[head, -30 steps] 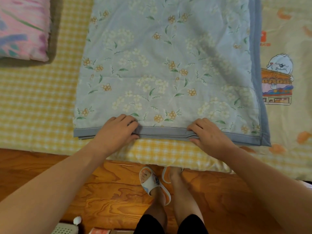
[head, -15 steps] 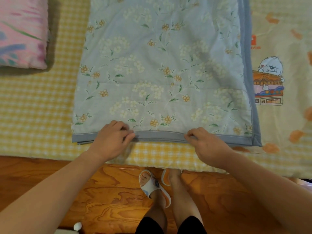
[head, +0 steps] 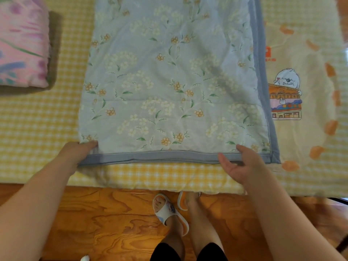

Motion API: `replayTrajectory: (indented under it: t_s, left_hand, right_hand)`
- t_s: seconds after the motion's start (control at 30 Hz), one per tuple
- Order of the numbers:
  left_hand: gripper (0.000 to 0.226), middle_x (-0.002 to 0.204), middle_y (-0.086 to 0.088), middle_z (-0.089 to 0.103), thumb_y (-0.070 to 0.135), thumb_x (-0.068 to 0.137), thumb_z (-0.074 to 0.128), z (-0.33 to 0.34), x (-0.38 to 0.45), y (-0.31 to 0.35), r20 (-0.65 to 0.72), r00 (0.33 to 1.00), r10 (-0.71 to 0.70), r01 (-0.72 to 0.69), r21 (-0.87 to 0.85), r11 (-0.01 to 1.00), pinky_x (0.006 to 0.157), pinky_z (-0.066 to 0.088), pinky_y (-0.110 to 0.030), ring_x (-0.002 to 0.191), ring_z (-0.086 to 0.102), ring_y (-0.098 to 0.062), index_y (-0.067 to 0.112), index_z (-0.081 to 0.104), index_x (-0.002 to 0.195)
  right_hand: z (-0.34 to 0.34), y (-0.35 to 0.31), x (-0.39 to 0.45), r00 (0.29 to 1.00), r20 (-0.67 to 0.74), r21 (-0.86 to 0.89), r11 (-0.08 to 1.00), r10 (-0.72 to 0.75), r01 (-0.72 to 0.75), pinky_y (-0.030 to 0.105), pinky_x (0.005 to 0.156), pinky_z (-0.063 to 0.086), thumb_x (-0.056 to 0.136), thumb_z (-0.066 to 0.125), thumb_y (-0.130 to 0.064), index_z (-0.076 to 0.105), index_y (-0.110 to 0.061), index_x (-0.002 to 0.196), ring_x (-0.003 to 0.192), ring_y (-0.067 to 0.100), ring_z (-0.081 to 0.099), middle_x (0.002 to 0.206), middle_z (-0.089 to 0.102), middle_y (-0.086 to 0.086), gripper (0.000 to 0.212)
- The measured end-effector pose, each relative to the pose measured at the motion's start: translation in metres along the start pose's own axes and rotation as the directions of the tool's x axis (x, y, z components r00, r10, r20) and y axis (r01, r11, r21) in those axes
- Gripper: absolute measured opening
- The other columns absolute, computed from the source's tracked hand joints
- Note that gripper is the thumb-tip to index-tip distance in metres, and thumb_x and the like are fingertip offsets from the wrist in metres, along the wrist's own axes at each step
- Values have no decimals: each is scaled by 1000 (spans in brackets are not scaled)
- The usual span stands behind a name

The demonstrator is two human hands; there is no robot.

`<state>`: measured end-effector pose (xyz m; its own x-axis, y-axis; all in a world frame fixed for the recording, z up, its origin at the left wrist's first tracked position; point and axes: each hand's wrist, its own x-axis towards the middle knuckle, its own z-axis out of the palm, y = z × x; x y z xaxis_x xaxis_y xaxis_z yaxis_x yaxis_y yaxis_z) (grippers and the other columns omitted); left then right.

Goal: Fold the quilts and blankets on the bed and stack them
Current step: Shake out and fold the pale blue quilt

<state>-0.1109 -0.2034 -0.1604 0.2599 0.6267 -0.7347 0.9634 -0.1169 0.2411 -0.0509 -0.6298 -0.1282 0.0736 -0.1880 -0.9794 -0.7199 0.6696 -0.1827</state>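
Seen from above: left hand (head: 79, 151) grips the near left corner of a folded blue floral quilt (head: 169, 81); right hand (head: 243, 164) lies open-fingered at its grey hem; the quilt, flat on a yellow-checked bed (head: 37, 129), looks soft, light, best lifted by the corners.

1. I see both forearms bare, with no sleeves, watch or rings on the left hand (head: 79, 152) or right hand (head: 243, 164).
2. Dark shorts (head: 188, 251) end above bare legs.
3. White open-toed slippers (head: 167, 210) with orange soles are on the feet.
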Motion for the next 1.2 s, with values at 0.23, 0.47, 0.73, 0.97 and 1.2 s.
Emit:
replayTrajectory:
  t_s: [0.23,0.47,0.73,0.97,1.2]
  left_hand:
    - [57,101,-4,73,12,69,88,-68,-40,8,287,945,160,159,-825,542,77,60,-22,91,71,-12,10,60,119]
    - [46,105,-9,69,7,94,66,-77,-31,-11,338,941,-32,304,-798,520,84,55,-25,95,64,-11,5,52,138]
    - [35,134,-6,60,16,99,60,-38,-25,-21,131,991,-37,135,-972,191,77,58,-27,105,66,-17,11,54,133]
    - [32,114,-13,58,27,93,73,61,-57,3,462,875,-146,484,-839,247,101,52,-48,111,57,-30,7,58,113]
    - [28,113,-11,70,-1,96,60,31,-87,-10,314,949,38,303,-937,173,91,58,-34,103,71,-21,4,60,124]
  right_hand:
    - [-7,-1,4,984,-67,17,987,162,-162,39,76,55,84,75,-48,52,-8,121,76,15,54,96,52,7,59]
    - [5,31,8,947,215,204,937,239,-283,54,112,38,86,71,-50,32,-8,149,132,40,47,145,44,21,85]
    - [-15,27,5,985,91,291,950,-144,112,36,101,48,95,57,-5,58,-9,110,113,23,61,127,59,7,15]
    - [-21,15,10,986,158,352,936,-53,-6,53,93,52,86,74,-20,50,-7,130,112,40,61,123,58,21,51]
    - [-36,1,-38,873,284,291,903,-396,315,37,85,60,103,53,-23,50,-16,140,115,22,65,130,66,4,38]
